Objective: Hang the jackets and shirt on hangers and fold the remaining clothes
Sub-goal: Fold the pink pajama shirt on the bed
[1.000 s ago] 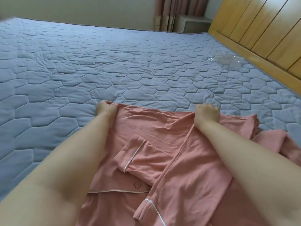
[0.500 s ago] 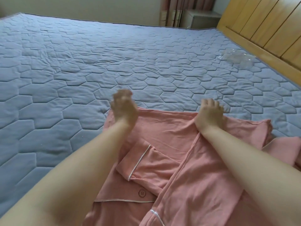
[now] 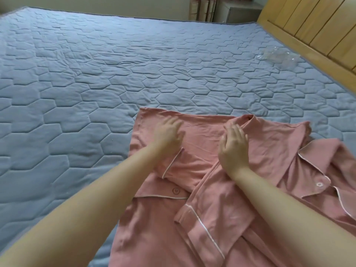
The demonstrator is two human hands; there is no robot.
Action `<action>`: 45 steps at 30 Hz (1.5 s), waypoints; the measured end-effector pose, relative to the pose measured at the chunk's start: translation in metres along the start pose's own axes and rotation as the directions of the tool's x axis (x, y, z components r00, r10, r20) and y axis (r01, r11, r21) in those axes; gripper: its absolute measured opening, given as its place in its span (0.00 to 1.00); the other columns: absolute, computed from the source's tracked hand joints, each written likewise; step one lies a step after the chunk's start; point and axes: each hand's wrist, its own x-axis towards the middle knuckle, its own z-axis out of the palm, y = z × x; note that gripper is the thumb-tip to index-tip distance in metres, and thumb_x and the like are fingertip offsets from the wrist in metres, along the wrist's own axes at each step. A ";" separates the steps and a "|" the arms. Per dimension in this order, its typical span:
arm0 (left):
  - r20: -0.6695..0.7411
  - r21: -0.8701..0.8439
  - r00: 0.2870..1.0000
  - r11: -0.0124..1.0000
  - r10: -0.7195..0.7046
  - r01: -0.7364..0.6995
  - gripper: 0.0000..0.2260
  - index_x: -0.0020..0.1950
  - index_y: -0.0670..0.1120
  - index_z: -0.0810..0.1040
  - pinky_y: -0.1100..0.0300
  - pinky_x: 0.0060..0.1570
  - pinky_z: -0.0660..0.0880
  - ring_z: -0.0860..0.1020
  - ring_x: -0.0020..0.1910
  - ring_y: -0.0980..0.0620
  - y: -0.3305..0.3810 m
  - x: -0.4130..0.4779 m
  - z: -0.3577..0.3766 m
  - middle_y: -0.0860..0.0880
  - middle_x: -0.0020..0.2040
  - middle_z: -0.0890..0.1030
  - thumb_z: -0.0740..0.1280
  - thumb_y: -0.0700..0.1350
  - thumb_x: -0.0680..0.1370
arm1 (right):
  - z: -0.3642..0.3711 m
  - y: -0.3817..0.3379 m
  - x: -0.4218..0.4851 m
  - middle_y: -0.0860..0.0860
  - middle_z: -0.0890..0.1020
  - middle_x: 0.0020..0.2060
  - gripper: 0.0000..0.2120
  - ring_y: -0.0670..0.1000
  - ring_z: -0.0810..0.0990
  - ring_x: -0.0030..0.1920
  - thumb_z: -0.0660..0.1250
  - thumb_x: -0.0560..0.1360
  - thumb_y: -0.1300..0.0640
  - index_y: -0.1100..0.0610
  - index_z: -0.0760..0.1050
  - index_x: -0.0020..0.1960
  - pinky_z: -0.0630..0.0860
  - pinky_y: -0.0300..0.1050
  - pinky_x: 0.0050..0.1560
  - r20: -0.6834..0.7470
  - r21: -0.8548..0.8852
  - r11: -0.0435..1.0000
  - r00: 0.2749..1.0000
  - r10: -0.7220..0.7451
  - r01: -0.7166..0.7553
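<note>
The garment (image 3: 154, 228) is lying on the bed (image 3: 96, 93), under both hands. The left hand (image 3: 169, 135) is resting flat on its far left part, fingers (image 3: 176, 123) just short of the far edge. The right hand (image 3: 233, 149) is lying flat beside it, fingers (image 3: 236, 130) touching the collar fold. One folded sleeve (image 3: 173, 166) is lying just nearer than the left fingers. A second garment (image 3: 317, 170) is lying right of the right fingers. A plastic wrapper (image 3: 275, 56) is sitting well beyond them, beside the headboard (image 3: 317, 26).

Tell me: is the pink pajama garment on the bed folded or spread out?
Partly folded. Piped cuffs lie turned in across the pink garment, left hand and right hand flat on it; the collar end lies rumpled.
</note>
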 end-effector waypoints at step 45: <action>0.252 0.247 0.930 0.911 0.268 -0.329 0.27 0.78 0.57 0.43 0.42 0.74 0.40 0.38 0.77 0.47 0.172 -0.201 0.114 0.49 0.79 0.41 0.44 0.61 0.80 | -0.161 0.157 -0.232 0.56 0.55 0.77 0.32 0.55 0.53 0.76 0.56 0.79 0.47 0.60 0.51 0.77 0.51 0.54 0.75 -0.110 -0.125 0.777 0.786 0.608 -0.618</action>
